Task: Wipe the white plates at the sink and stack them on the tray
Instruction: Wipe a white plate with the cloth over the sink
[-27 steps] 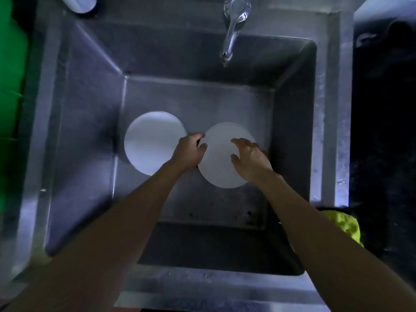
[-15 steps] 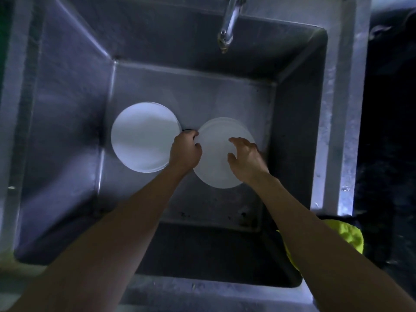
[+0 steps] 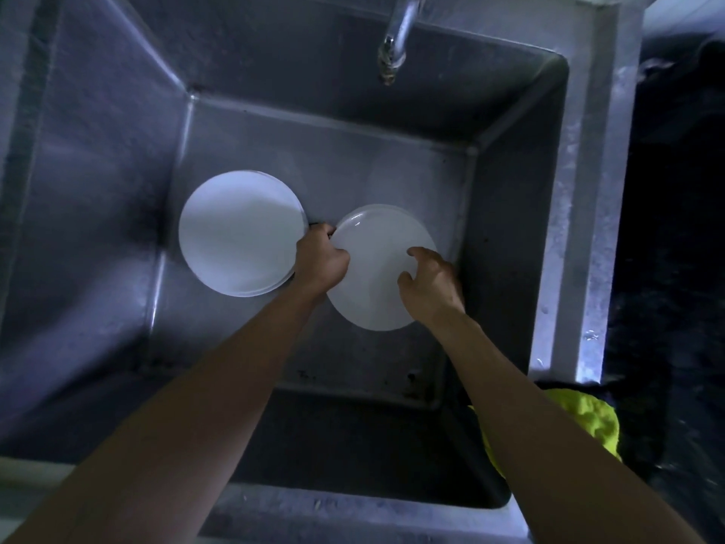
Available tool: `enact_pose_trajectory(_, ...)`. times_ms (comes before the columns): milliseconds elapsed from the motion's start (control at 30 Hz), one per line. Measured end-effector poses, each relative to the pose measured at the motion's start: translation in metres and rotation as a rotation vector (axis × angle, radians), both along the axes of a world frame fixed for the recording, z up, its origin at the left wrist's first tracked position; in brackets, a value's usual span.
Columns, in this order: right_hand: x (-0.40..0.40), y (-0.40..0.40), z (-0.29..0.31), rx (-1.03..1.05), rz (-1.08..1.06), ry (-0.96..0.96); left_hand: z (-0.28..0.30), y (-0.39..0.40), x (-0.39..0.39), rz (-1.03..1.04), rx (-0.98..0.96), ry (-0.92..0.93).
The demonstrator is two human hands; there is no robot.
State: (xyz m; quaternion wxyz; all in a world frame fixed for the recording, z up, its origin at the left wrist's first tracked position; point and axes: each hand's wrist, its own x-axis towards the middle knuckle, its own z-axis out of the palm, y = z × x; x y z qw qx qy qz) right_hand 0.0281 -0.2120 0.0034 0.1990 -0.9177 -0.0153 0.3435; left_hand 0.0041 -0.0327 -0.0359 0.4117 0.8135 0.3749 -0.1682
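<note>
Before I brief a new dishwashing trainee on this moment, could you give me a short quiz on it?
1. True or false: the tap is running.
2. How many hands are on the right plate?
3. Which colour is the cloth beside the sink: A red, B yellow-green, C blue?

Key: 1 false, no water shows. 2 two: the left hand grips its rim, the right hand touches it. 3 B.
</note>
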Motion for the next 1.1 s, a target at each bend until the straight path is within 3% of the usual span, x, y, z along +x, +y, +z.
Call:
enact_pose_trajectory(367,-0.011,0.000,0.015,-0.014,0.047,0.051,0.004,0.016,-0.011,-0.082,-0.077,0.070)
enact_pose_trajectory(733,-0.032,0.009,0.053,-0.042,0.060,0.043,0.057,0.031,-0.028,-0.096,-0.221,0.093)
enact_pose_trajectory(933,-0.043,0.008,0.079,-0.064,0.066,0.002,0.088,0.013,-0.042,0.273,-0.555,0.105)
enact_pose_trajectory(1100,-0.050,0.002,0.106,-0.052,0.019,-0.042,0.117,0.005,-0.046,0.222,-0.472,0.051)
